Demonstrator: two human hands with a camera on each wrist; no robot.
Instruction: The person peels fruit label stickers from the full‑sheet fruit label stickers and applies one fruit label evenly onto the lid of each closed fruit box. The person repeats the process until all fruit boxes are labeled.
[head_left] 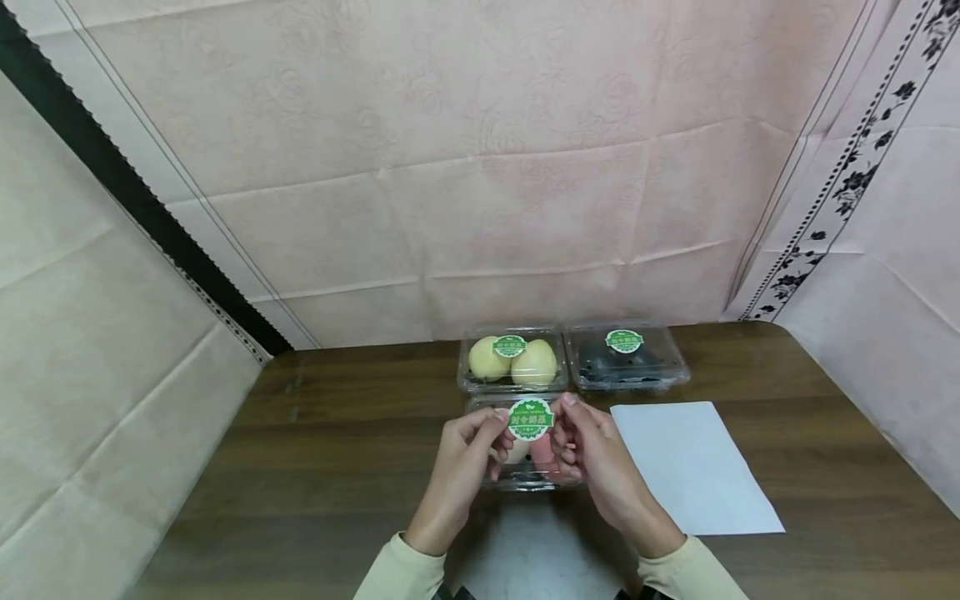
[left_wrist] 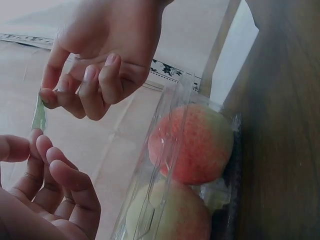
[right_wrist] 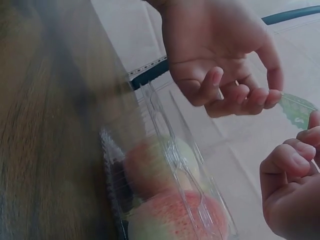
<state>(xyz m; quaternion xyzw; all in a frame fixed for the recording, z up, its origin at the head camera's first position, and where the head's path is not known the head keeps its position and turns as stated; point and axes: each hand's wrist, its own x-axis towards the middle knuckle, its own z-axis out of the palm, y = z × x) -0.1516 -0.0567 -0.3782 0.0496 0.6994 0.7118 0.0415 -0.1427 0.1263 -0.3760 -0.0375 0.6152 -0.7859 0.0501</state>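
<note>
A round green-and-white sticker (head_left: 530, 419) is stretched between both hands, above a clear plastic box (head_left: 525, 482) of peaches. My left hand (head_left: 467, 467) pinches its left edge between thumb and forefinger. On the other edge, my right hand (head_left: 600, 467) pinches it the same way. Edge-on, the sticker (left_wrist: 39, 112) shows as a thin green strip in the left wrist view. Two red and pale-green peaches (left_wrist: 192, 145) sit under the box's lid in both wrist views. The other fingers of each hand curl loosely.
Behind stands a clear box (head_left: 512, 383) with two pale yellow fruits and a green sticker. To its right, another labelled box (head_left: 630, 371) holds dark contents. A white sheet (head_left: 697, 467) lies right of my hands on the wooden table (head_left: 330, 467). Pale cloth (head_left: 450, 167) hangs around.
</note>
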